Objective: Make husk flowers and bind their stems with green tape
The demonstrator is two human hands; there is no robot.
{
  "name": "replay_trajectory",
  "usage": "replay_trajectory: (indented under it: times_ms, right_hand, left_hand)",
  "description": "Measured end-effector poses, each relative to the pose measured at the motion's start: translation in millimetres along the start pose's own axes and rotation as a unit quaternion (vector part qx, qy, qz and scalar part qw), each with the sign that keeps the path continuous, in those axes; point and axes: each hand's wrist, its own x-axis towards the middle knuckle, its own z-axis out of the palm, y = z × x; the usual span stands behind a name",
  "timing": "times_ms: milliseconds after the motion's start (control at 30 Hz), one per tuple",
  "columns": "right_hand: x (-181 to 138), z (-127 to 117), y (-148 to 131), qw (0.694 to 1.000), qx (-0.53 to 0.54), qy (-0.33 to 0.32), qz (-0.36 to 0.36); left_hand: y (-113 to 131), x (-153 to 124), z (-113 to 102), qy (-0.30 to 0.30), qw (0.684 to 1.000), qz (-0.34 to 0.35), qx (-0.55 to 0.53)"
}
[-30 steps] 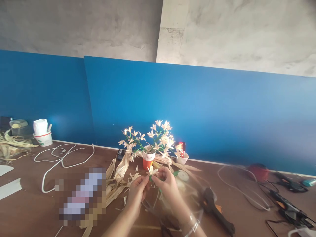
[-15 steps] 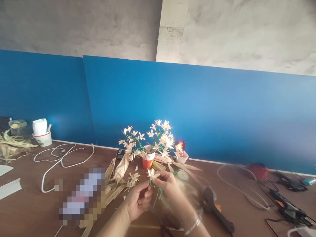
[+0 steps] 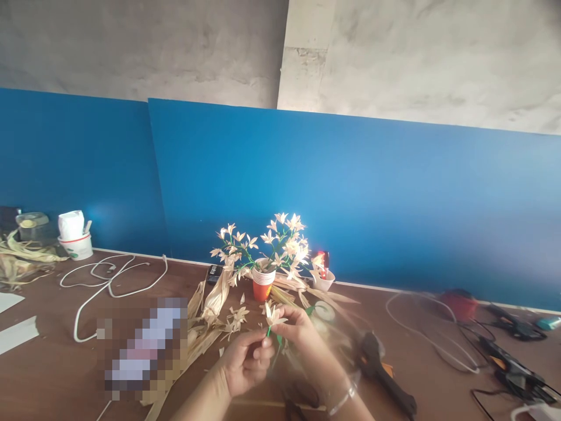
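Note:
My left hand [image 3: 245, 361] is closed on the green stem of a cream flower [image 3: 272, 316], which looks made of dried corn husk. Thumb and fingertips of my right hand [image 3: 294, 327] pinch a petal on the flower's right side. A green strip [image 3: 279, 338] shows just below, between the hands. Behind them, several similar flowers on green stems [image 3: 287, 248] stand in a stack of paper cups [image 3: 262, 286]. Loose cut husk petals [image 3: 237, 319] lie beyond my left hand.
Dried corn husks [image 3: 217, 301] spread around the cups. A black glue gun [image 3: 381, 374] lies to the right, with more corded tools [image 3: 511, 368] farther out. A white cable [image 3: 107, 283] and a blurred-out object [image 3: 146, 345] are on the left. A blue panel [image 3: 307, 175] stands behind the table.
The flower has shifted slightly right and down, and its petals look more spread. My left hand has moved a little right with it. My right fingers still pinch the petals.

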Motion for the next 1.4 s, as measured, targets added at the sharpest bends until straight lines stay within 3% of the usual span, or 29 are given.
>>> replay_trajectory:
  times_ms: [267, 467, 533, 667, 767, 933, 1200, 1267, 1400]
  right_hand:
    - [-5, 5, -5, 1.000, 0.007, 0.017, -0.009]
    - [1, 4, -3, 0.999, -0.020, -0.014, -0.044]
    - [5, 2, -2, 0.995, -0.066, -0.011, -0.076]
    - [10, 3, -1, 0.968, -0.169, 0.076, -0.170]
    - [9, 7, 0, 0.953, -0.211, 0.086, -0.199]
    - [7, 14, 3, 0.947, -0.240, 0.087, -0.196]
    - [6, 16, 0, 0.964, -0.193, 0.092, -0.159]
    - [6, 13, -5, 0.967, -0.188, 0.088, -0.146]
    - [3, 5, -14, 0.982, -0.155, 0.067, -0.081]
  left_hand:
    - [0, 0, -1, -0.008, 1.000, -0.005, -0.007]
    - [-3, 1, 0, 0.040, 0.999, 0.012, 0.012]
    - [-4, 5, 2, 0.077, 0.995, 0.058, 0.001]
    - [-6, 12, 6, 0.159, 0.968, 0.195, -0.018]
    - [-8, 15, 10, 0.181, 0.954, 0.237, 0.005]
    - [-13, 16, 16, 0.189, 0.942, 0.270, 0.057]
    - [-15, 16, 21, 0.197, 0.939, 0.258, 0.110]
    - [-14, 17, 20, 0.242, 0.920, 0.262, 0.162]
    - [-10, 12, 23, 0.354, 0.827, 0.375, 0.224]
